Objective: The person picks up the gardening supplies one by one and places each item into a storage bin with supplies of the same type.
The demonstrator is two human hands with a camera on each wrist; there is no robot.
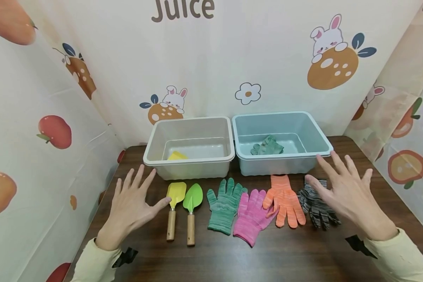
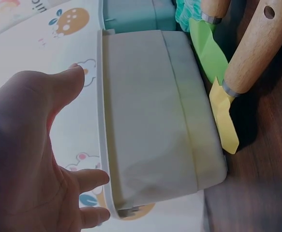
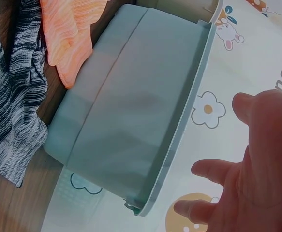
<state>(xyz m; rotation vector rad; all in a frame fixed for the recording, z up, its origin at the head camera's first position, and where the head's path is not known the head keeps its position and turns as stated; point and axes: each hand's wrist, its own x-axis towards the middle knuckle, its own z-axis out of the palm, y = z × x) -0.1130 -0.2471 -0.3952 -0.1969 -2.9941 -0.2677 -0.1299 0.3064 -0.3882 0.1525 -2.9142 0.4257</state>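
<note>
My left hand [image 1: 132, 203] is spread over the table's left side, thumb close to a yellow square-bladed hand shovel [image 1: 176, 194]. Beside that shovel lies a green hand trowel [image 1: 192, 197] with a wooden handle. On the right, my right hand [image 1: 350, 192] has its fingers spread and holds nothing; it overlaps part of a black-and-grey knit glove [image 1: 317, 207]. Left of that glove lie an orange glove [image 1: 285, 201], a pink glove [image 1: 252, 215] and a green glove [image 1: 223, 209]. The pink and orange gloves overlap.
Behind the tools stands a grey-white bin [image 1: 194, 170] with a yellow item [image 1: 177, 155] inside. Next to it, a light blue bin [image 1: 275, 166] contains a crumpled green glove [image 1: 269, 146]. A printed curtain [image 1: 211, 58] hangs behind the dark wooden table [image 1: 225, 262].
</note>
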